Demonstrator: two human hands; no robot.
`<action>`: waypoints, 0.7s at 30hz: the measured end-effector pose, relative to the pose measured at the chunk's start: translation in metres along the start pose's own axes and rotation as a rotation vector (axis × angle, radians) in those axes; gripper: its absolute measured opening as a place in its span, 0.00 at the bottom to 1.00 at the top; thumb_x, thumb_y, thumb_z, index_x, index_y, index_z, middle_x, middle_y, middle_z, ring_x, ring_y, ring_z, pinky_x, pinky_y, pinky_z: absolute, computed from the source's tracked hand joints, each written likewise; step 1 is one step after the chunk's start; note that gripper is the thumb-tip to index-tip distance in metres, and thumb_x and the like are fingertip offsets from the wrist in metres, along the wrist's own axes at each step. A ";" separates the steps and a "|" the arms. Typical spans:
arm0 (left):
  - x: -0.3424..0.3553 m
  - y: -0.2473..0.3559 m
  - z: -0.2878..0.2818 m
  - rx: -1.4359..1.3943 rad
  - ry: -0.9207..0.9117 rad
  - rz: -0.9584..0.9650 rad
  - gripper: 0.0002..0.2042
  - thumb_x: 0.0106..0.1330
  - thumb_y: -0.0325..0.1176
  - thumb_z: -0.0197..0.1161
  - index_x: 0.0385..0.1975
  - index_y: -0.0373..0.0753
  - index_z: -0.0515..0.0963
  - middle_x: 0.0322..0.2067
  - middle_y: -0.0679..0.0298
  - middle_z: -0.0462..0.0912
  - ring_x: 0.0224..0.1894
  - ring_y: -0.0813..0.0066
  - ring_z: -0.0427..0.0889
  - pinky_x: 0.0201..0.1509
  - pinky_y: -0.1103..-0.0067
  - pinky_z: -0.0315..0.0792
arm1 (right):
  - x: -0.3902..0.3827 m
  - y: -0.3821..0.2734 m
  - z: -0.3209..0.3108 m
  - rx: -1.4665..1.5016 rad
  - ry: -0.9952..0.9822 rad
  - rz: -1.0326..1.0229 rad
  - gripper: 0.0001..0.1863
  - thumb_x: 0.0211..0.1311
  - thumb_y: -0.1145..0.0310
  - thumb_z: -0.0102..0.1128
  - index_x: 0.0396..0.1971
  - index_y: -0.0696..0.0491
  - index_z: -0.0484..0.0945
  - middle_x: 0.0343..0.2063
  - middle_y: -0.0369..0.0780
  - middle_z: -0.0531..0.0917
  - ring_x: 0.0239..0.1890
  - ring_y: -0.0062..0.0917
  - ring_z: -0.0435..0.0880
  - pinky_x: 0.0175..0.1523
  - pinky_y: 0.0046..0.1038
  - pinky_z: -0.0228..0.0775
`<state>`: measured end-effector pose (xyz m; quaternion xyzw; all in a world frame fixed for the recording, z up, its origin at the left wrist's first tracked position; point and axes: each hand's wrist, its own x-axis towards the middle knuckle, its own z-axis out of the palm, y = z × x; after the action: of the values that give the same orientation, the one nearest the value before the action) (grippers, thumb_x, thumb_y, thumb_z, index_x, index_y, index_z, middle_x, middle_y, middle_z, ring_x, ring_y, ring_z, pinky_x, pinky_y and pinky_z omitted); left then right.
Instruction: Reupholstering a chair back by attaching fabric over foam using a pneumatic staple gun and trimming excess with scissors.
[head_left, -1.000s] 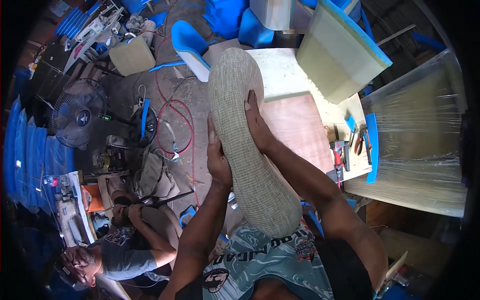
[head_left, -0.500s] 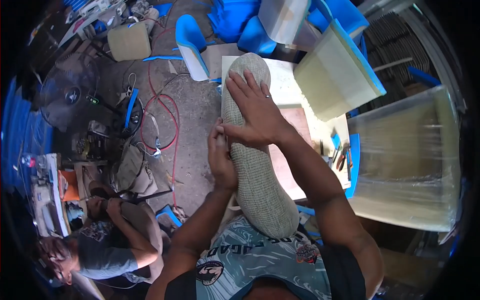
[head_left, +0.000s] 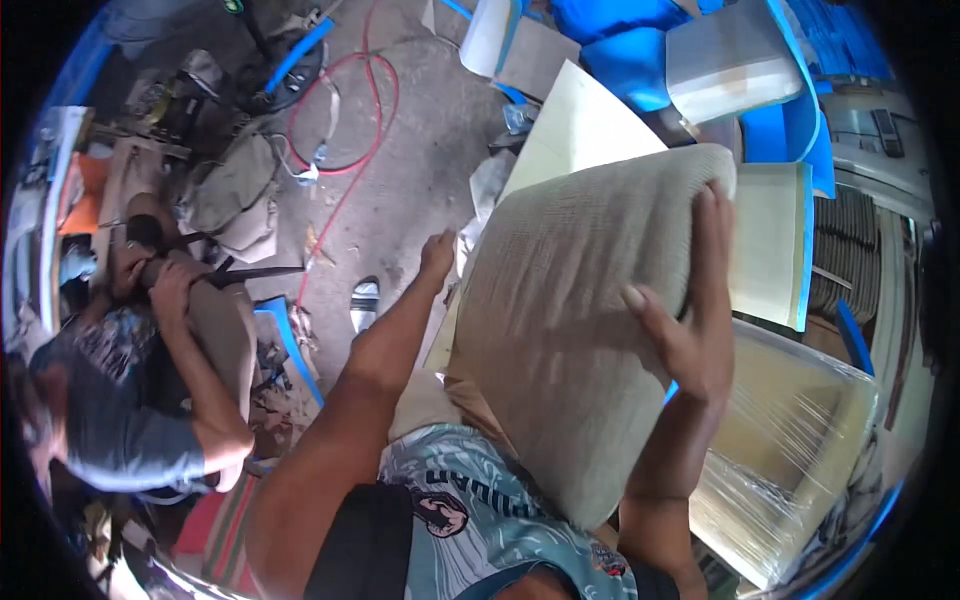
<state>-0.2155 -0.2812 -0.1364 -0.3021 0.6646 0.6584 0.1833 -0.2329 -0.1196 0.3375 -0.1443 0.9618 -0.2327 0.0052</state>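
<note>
A thick cushion [head_left: 570, 290] covered in beige woven fabric stands tilted in front of me, its broad face turned toward me and its near corner against my shirt. Along its right edge lies my right hand [head_left: 697, 305], open, with long straight fingers on the side and the thumb spread over the face. My left hand [head_left: 437, 257] is off the cushion's left side, with a small gap between them. Its fingers look bent but are too small and blurred to read. Part of a pale work board [head_left: 590, 125] shows behind the cushion; the cushion's underside is hidden.
At my left a seated person [head_left: 125, 400] bends over work. A red hose [head_left: 383, 120] coils on the floor. Blue and cream panels [head_left: 735, 60] crowd the far right. A plastic-wrapped panel [head_left: 790, 430] leans at my right. A slipper [head_left: 365, 300] lies left.
The cushion has turned from edge-up to showing its broad face. My left hand has come away from it; my right hand has shifted to its right edge. The view has swung right.
</note>
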 end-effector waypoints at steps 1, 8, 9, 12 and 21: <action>0.012 -0.017 0.012 -0.002 -0.095 -0.118 0.27 0.68 0.54 0.51 0.37 0.30 0.79 0.35 0.54 0.80 0.42 0.63 0.77 0.50 0.66 0.68 | 0.002 -0.007 0.005 0.031 -0.012 0.080 0.56 0.43 0.55 0.70 0.71 0.60 0.50 0.73 0.50 0.49 0.76 0.45 0.38 0.76 0.42 0.35; 0.019 -0.037 0.060 0.073 -0.191 -0.091 0.24 0.65 0.47 0.58 0.47 0.30 0.78 0.44 0.46 0.82 0.47 0.59 0.80 0.52 0.69 0.71 | 0.037 -0.036 0.026 -0.144 0.022 0.107 0.60 0.44 0.33 0.59 0.72 0.58 0.51 0.72 0.53 0.50 0.75 0.46 0.46 0.74 0.52 0.38; 0.011 -0.030 0.061 0.156 -0.122 -0.095 0.24 0.65 0.46 0.58 0.50 0.30 0.76 0.46 0.45 0.81 0.50 0.56 0.79 0.55 0.68 0.71 | 0.038 -0.035 0.030 -0.055 0.062 0.138 0.62 0.44 0.30 0.58 0.72 0.59 0.51 0.72 0.53 0.50 0.75 0.45 0.47 0.74 0.51 0.38; -0.007 0.013 0.057 0.146 0.052 0.108 0.24 0.67 0.41 0.56 0.57 0.30 0.71 0.53 0.43 0.77 0.58 0.49 0.75 0.63 0.67 0.67 | 0.026 -0.020 0.035 0.218 0.229 0.223 0.66 0.43 0.23 0.54 0.71 0.61 0.48 0.72 0.53 0.49 0.74 0.43 0.47 0.75 0.45 0.38; 0.002 0.315 0.107 -0.154 -0.755 0.771 0.35 0.75 0.61 0.27 0.64 0.39 0.68 0.65 0.60 0.69 0.69 0.69 0.62 0.70 0.64 0.55 | -0.240 0.070 0.041 1.159 -0.130 0.772 0.53 0.62 0.28 0.42 0.67 0.65 0.56 0.65 0.50 0.67 0.67 0.36 0.65 0.71 0.37 0.51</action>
<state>-0.4364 -0.1912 0.0959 0.2084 0.5651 0.7873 0.1319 -0.0191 -0.0111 0.2553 0.2203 0.6627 -0.6807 0.2213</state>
